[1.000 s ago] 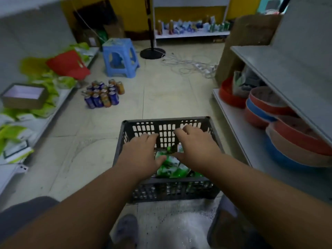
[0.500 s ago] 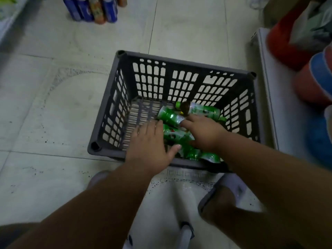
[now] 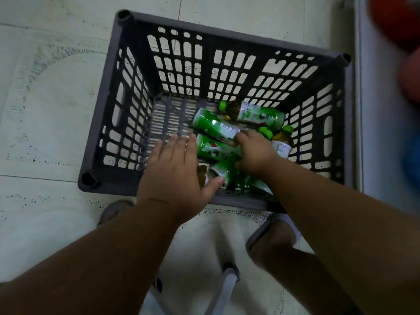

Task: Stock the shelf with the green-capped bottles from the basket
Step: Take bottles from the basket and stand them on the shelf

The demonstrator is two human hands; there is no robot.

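A dark grey slatted basket [image 3: 227,30] stands on the tiled floor below me. Several green-capped bottles with green labels lie on their sides in its right half; one lies at the back [image 3: 254,113], another slants in front of it [image 3: 213,126]. My left hand [image 3: 175,169] reaches in flat with its fingers spread, its thumb resting on a bottle near the front wall. My right hand [image 3: 256,153] curls down over the pile, fingers and thumb around a middle bottle [image 3: 211,150]. The bottles under my hands are partly hidden.
The white bottom shelf [image 3: 381,133] runs along the basket's right side, with blurred red [image 3: 395,19] and blue bowls on it. My feet in slippers [image 3: 113,210] stand just in front of the basket. The basket's left half shows its bare slatted bottom.
My view has tipped from the aisle down onto the basket and moved closer. Both hands have gone deeper among the bottles, and the right hand has curled around one.
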